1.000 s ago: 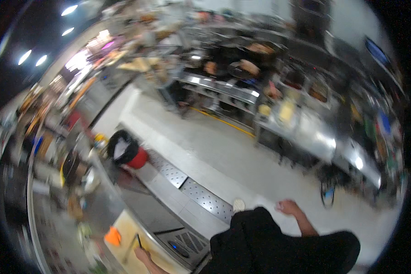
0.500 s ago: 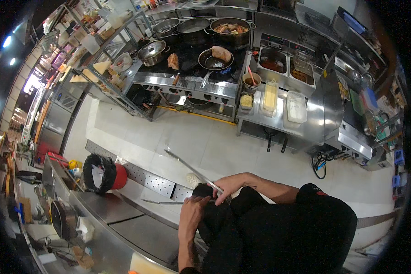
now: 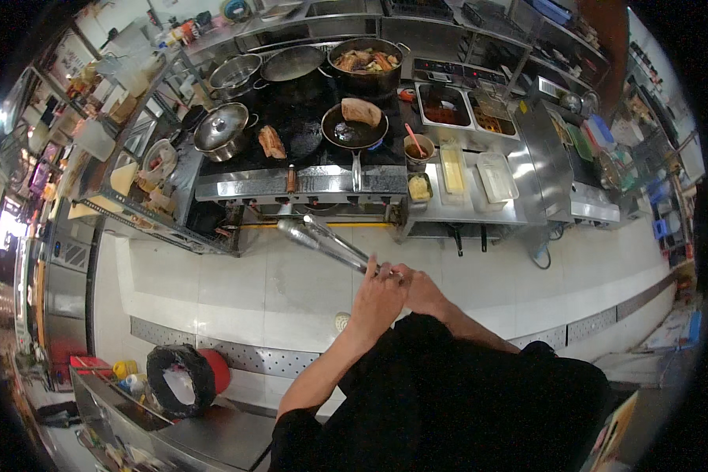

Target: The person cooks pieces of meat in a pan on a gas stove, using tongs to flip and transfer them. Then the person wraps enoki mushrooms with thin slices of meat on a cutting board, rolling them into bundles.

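Note:
Metal tongs [image 3: 334, 248] stretch out in front of me, their arms close together and pointing up and left toward the stove. My left hand [image 3: 380, 300] is closed around the tongs near the handle end. Against it, my right hand [image 3: 423, 294] is also closed at the handle end; its fingers are partly hidden behind the left hand. Past the tongs, a frying pan [image 3: 340, 141] sits on the stove with a thick slab of meat [image 3: 361, 112] leaning on its far side. Another browned piece of meat [image 3: 271, 141] lies directly on the stove top, left of the pan.
Along the stove [image 3: 236, 185] stand a lidded pot [image 3: 220, 132] and a large pot of food [image 3: 365, 61]. At right, a steel counter [image 3: 523, 169] holds a yellow block in a tray [image 3: 452, 167] and a white container [image 3: 497, 177]. A black-lined bin [image 3: 182, 381] stands lower left.
My body has turned toward the stove. Both hands have risen and moved forward with the tongs. The tongs' arms, spread wide before, are now close together.

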Demonstrator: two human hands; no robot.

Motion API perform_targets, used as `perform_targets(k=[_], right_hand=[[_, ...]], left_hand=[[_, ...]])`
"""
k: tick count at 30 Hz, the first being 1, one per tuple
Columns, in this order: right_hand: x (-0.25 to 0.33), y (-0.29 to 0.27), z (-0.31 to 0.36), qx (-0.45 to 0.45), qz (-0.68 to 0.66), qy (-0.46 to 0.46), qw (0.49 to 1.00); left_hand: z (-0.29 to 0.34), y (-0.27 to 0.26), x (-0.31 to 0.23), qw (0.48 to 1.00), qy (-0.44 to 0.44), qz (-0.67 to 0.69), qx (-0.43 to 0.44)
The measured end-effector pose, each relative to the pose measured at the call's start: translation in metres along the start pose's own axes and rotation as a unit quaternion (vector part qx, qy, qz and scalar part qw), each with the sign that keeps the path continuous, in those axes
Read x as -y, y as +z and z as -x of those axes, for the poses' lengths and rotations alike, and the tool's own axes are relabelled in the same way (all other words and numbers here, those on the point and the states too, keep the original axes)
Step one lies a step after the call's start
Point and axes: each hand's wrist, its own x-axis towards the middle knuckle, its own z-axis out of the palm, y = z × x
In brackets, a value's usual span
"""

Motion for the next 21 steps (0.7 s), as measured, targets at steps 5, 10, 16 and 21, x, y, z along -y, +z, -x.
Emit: perform_targets(k=[5,10,16,21], right_hand=[[-0.007,-0.06,-0.033,-0.122,0.047,0.16,0.978],[-0.059,-0.117,-0.14,-0.268,0.229,0.185,0.917],[-0.13,-0.148,-0.287,-0.268,0.373,0.138,0.877],[-0.147,-0.148,-0.327,-0.209,0.376,0.139,0.892]], left_hand=[[-0.001,-0.045,0.04,0.966,-0.011,0.221,-0.137],[0.048,0.023,0.083,0.908,-0.188,0.37,-0.064],[0.175,0.093,0.142,0.903,-0.31,0.292,0.059],[0.215,0.079,0.148,0.854,-0.472,0.218,0.027]])
